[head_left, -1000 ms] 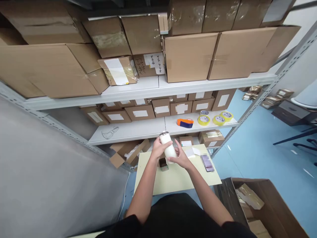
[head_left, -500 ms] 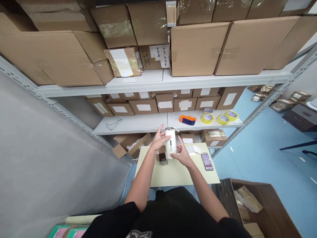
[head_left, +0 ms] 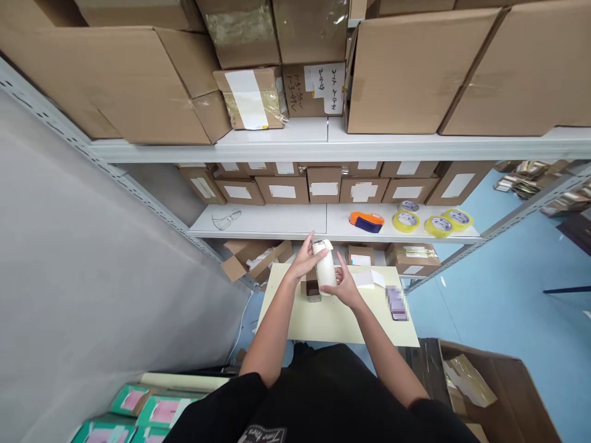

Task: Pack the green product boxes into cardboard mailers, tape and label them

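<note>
Upright but slightly tilted, a white insulated bottle [head_left: 326,274] is held over the pale table [head_left: 318,325]. My left hand [head_left: 303,261] grips its upper part from the left, thumb across the front near the lid. Around the lower right side, my right hand [head_left: 345,285] supports it with the thumb near the base. The bottle's visible side is plain. Just behind and left of it, partly hidden, stands a small open box [head_left: 314,289] with a dark inside. White papers [head_left: 369,279] and a blurred purple item [head_left: 397,303] lie to the right on the table.
Ahead, a metal shelf [head_left: 268,218] carries glasses [head_left: 226,219], an orange and blue tape cutter [head_left: 367,222], yellow tape rolls [head_left: 406,221] and labelled cartons [head_left: 281,189]. An open carton [head_left: 256,258] sits below. A large carton [head_left: 508,387] stands at right, green packages [head_left: 157,411] at lower left.
The bottle has been turned in my hands, so its dark lettering no longer faces me, and it leans a little more. The view has shifted left. Both hands still hold the bottle.
</note>
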{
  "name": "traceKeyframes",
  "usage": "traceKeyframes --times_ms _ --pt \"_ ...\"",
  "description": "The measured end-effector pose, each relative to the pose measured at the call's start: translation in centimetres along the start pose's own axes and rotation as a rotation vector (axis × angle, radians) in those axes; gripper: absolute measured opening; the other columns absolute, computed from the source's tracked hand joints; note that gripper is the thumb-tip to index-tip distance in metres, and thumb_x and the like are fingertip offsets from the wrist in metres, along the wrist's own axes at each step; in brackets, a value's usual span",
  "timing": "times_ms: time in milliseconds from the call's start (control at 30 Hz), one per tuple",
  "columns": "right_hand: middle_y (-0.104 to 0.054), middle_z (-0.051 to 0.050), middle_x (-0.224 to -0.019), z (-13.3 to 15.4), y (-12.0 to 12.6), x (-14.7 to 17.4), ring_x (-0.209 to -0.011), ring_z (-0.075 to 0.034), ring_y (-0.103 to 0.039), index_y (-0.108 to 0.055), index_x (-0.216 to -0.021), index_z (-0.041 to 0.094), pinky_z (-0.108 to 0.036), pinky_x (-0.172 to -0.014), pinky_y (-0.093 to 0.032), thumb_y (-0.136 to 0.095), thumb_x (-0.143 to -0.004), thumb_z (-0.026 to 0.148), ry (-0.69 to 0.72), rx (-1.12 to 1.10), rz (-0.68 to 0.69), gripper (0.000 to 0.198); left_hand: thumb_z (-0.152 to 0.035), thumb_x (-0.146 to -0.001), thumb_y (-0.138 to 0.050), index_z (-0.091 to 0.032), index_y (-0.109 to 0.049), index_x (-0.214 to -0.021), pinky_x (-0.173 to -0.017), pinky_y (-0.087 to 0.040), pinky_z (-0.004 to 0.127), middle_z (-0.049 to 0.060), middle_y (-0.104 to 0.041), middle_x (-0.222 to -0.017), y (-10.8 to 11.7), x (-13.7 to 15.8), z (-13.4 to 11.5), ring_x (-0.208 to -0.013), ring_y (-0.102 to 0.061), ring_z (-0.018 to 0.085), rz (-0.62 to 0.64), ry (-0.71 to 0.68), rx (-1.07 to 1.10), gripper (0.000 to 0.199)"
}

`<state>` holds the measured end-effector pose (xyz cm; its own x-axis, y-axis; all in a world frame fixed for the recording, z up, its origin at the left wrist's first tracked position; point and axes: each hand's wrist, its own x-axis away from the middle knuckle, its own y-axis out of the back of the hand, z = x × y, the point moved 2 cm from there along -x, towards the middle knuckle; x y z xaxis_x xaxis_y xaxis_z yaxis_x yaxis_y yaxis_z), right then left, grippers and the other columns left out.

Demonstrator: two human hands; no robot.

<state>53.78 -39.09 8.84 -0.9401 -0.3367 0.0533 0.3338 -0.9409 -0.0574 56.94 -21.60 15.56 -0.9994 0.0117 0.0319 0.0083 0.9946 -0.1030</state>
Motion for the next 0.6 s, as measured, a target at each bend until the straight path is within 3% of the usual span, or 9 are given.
traceKeyframes --times_ms 133,233,333,400,500,600 --pt "-0.063 -0.003 -0.112 -2.0 -0.8 -0.8 -0.095 -0.022 -0.064 -0.016 -0.165 0.035 -0.039 -0.085 -0.056 -0.094 -0.057 0.031 -0.022 0.097 0.004 0.133 -0.038 -0.078 -0.084 -0.020 -0.060 -0.143 -0.100 -0.056 0.039 0.012 -0.071 -0.126 1.0 -0.5 0.7 -0.113 -0.069 0.026 -0.104 -0.021 -0.109 0.072" --pt "-0.064 -0.004 -0.119 -3.8 -0.8 -1.6 -0.101 -0.023 -0.064 -0.016 -0.165 0.037 -0.042 -0.091 -0.055 -0.090 -0.060 0.030 -0.006 0.117 0.047 0.129 -0.031 -0.075 -0.084 -0.019 -0.067 -0.133 -0.102 -0.054 0.041 0.012 -0.073 -0.123 2.3 -0.9 1.7 -0.114 -0.068 0.027 -0.193 -0.008 -0.212 0.061" --pt "-0.063 -0.006 -0.131 -6.5 -0.3 -2.6 -0.114 -0.025 -0.064 -0.027 -0.162 0.038 -0.045 -0.099 -0.052 -0.084 -0.062 0.028 -0.022 0.113 0.096 0.115 -0.028 -0.073 -0.084 -0.020 -0.067 -0.134 -0.104 -0.053 0.042 0.012 -0.074 -0.120 4.2 -1.0 3.0 -0.117 -0.068 0.029 -0.237 -0.010 -0.291 0.064" --pt "-0.063 -0.007 -0.134 -9.0 0.1 -3.2 -0.116 -0.026 -0.064 -0.042 -0.154 0.036 -0.047 -0.098 -0.052 -0.082 -0.061 0.029 -0.117 0.167 0.048 0.102 -0.025 -0.070 -0.085 -0.019 -0.065 -0.136 -0.105 -0.052 0.044 0.012 -0.074 -0.119 5.5 -0.9 4.2 -0.117 -0.068 0.029 -0.274 -0.003 -0.334 0.070" --pt "-0.068 -0.008 -0.123 -12.7 -0.2 -3.9 -0.104 -0.027 -0.069 -0.057 -0.142 0.028 -0.047 -0.090 -0.055 -0.084 -0.055 0.032 -0.286 0.298 -0.053 0.090 -0.022 -0.066 -0.086 -0.018 -0.064 -0.137 -0.106 -0.051 0.045 0.013 -0.075 -0.117 7.0 -0.6 6.6 -0.113 -0.069 0.028 -0.330 0.036 -0.389 0.075" --pt "-0.074 -0.008 -0.108 -15.2 -1.6 -4.4 -0.094 -0.027 -0.071 -0.068 -0.125 0.022 -0.043 -0.086 -0.056 -0.086 -0.052 0.031 -0.336 0.416 -0.108 0.076 -0.020 -0.063 -0.086 -0.017 -0.064 -0.136 -0.106 -0.051 0.043 0.012 -0.074 -0.119 7.8 -0.2 9.2 -0.112 -0.070 0.026 -0.361 0.061 -0.375 0.077"
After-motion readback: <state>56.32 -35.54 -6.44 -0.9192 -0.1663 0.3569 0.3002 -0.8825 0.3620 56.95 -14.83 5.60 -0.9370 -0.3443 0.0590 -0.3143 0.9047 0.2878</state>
